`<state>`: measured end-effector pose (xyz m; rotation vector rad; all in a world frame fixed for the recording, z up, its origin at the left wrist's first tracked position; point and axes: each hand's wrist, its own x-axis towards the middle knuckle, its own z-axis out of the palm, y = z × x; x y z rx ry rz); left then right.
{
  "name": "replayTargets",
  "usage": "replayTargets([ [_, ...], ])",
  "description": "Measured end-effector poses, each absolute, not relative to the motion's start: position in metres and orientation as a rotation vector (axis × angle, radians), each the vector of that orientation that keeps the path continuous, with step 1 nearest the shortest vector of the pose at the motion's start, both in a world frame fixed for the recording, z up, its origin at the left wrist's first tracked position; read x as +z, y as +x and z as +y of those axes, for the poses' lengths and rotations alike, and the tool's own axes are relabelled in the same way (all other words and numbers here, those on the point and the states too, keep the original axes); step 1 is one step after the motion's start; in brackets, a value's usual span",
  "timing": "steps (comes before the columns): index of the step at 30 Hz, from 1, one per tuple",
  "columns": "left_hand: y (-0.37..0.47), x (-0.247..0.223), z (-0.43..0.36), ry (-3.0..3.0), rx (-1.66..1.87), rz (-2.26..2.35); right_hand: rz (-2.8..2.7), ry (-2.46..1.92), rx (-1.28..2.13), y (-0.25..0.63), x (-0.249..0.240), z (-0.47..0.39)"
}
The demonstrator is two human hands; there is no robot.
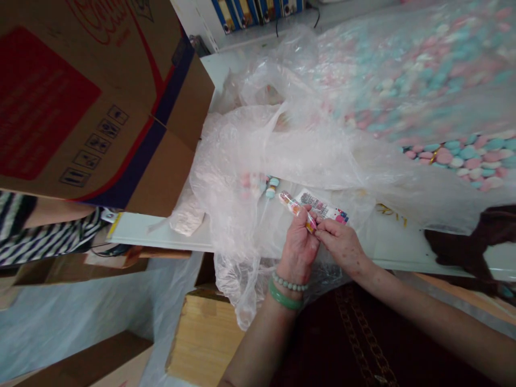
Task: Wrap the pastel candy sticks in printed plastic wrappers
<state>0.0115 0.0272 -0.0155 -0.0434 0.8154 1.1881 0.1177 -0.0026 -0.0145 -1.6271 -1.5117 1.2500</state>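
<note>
My left hand, with a beaded bracelet and a green bangle at the wrist, is closed round a small clear candy packet with colourful print. The packet points up and to the left. My right hand pinches its lower end; what exactly lies between those fingertips is hidden. Just behind the hands a white printed label lies on the table. Left of the packet, a few pale blue candies sit by a crumpled clear plastic bag.
Clear plastic sheeting partly covers a heap of pink, blue and white candies on the right. Gold ties lie on the white table. A large cardboard box stands at left, near a person's striped sleeve. Dark cloth lies at right.
</note>
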Motion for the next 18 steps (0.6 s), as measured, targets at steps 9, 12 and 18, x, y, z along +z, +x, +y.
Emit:
replayTargets([
  [9,0.005,-0.013,0.016,0.402,1.158,0.959,-1.765,-1.601,0.820,0.130,-0.006,-0.013],
  [12,0.008,-0.013,0.011,0.500,1.094,1.005,-1.857,-1.569,0.664,0.130,-0.008,-0.013],
  [18,0.010,-0.015,-0.002,0.700,1.046,1.146,-1.942,-1.465,0.695,0.133,-0.016,-0.013],
])
